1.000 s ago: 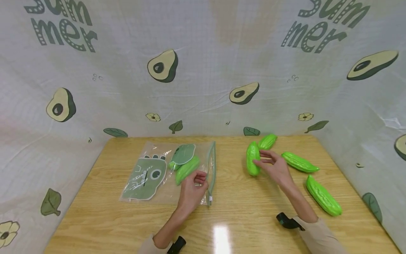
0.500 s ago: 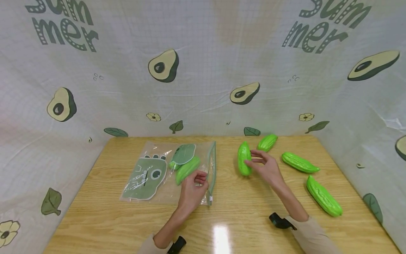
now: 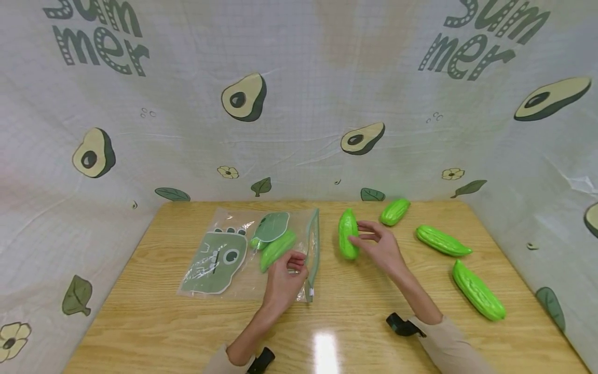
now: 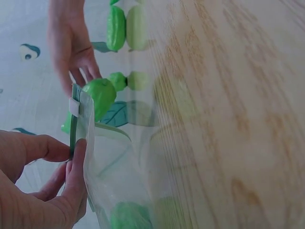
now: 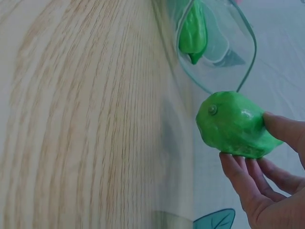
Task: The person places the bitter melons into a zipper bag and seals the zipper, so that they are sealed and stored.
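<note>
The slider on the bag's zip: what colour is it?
The slider is white, seen best in the left wrist view.

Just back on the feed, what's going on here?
A person's left hand pinches the edge of a clear bag, whose mouth is open. The right hand holds a green vegetable just outside it. Three more vegetables lie on the table to the right, and at least one is inside the bag.
</note>
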The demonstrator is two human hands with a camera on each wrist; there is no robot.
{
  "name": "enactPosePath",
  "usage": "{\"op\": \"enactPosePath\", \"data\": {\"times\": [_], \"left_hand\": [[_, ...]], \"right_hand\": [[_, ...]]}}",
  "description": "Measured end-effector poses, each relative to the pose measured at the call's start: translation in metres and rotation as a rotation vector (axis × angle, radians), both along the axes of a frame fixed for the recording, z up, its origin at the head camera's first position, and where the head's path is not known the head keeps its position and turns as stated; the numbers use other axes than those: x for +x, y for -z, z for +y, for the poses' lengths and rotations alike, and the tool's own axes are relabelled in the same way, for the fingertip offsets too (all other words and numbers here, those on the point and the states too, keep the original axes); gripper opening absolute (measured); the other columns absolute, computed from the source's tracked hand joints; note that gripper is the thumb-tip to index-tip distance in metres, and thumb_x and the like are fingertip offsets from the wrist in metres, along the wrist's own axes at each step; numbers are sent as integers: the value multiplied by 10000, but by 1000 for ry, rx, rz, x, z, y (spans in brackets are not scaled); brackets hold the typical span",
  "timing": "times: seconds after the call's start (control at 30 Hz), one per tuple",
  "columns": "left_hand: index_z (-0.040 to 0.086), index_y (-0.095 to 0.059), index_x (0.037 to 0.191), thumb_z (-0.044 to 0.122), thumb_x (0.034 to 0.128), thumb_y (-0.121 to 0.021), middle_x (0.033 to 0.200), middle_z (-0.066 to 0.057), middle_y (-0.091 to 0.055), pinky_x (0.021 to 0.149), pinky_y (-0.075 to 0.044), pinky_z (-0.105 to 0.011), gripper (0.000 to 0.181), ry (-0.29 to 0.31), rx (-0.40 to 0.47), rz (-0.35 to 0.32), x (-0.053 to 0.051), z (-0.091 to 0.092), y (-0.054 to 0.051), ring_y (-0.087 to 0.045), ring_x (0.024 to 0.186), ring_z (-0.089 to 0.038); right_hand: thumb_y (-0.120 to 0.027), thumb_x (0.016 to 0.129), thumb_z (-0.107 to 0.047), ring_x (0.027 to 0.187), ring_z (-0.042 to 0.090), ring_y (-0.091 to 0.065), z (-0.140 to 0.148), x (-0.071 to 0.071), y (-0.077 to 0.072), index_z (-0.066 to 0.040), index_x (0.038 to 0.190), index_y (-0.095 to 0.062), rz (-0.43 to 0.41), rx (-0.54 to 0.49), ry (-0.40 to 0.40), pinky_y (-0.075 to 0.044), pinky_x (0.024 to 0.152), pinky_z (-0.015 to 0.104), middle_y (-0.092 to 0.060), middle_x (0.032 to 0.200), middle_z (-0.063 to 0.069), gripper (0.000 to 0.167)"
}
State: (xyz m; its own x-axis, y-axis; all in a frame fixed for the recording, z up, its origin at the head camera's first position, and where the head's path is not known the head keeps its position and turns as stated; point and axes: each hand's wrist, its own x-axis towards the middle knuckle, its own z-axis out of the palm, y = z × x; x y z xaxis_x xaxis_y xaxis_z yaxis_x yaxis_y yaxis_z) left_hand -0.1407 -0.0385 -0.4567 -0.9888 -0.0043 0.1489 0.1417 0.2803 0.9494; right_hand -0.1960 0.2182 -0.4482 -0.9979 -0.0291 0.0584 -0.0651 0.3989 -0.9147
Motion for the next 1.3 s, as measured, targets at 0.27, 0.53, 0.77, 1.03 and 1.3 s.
{"op": "enactPosePath", "data": {"times": [0.27, 0.53, 0.77, 1.03, 1.3], "left_hand": [[-24, -699, 1011, -73, 831, -651, 930, -97, -696, 704, -583, -219, 192, 5, -3, 2, 0, 0, -1, -664, 828, -190], [-27, -700, 1004, -84, 823, -654, 923, -98, -701, 696, -588, -229, 195, 0, 3, 20, 0, 0, 1, -667, 816, -180], [-16, -706, 1005, -71, 827, -653, 921, -90, -701, 699, -583, -221, 193, -6, 0, 11, 0, 0, 0, -667, 817, -183], [-14, -704, 999, -71, 827, -660, 923, -87, -702, 701, -586, -222, 187, -10, -4, 12, 1, 1, -1, -670, 819, -178], [-20, -705, 1014, -67, 827, -672, 912, -87, -705, 722, -591, -241, 196, -2, -4, 12, 1, 0, -2, -666, 837, -186]], "right_hand": [[-782, 924, -251, 1188, 372, -615, -14, -2, 1, -12, 1421, -556, -18, -38, -17, -540, 863, 235, -607, 1357, 208, 596], [-769, 936, -267, 1179, 349, -622, -26, -4, 3, -13, 1416, -561, -28, -43, -38, -534, 870, 250, -613, 1359, 203, 581], [-777, 928, -289, 1160, 321, -633, -39, -4, 5, -32, 1405, -574, -52, -46, -52, -554, 870, 308, -630, 1340, 177, 578], [-781, 923, -295, 1140, 323, -645, -51, -7, 10, -23, 1387, -584, -88, -67, -70, -569, 821, 294, -641, 1310, 172, 573], [-773, 929, -300, 1142, 342, -648, -62, -8, 16, 15, 1380, -578, -111, -98, -96, -572, 842, 322, -638, 1300, 211, 584]]}}
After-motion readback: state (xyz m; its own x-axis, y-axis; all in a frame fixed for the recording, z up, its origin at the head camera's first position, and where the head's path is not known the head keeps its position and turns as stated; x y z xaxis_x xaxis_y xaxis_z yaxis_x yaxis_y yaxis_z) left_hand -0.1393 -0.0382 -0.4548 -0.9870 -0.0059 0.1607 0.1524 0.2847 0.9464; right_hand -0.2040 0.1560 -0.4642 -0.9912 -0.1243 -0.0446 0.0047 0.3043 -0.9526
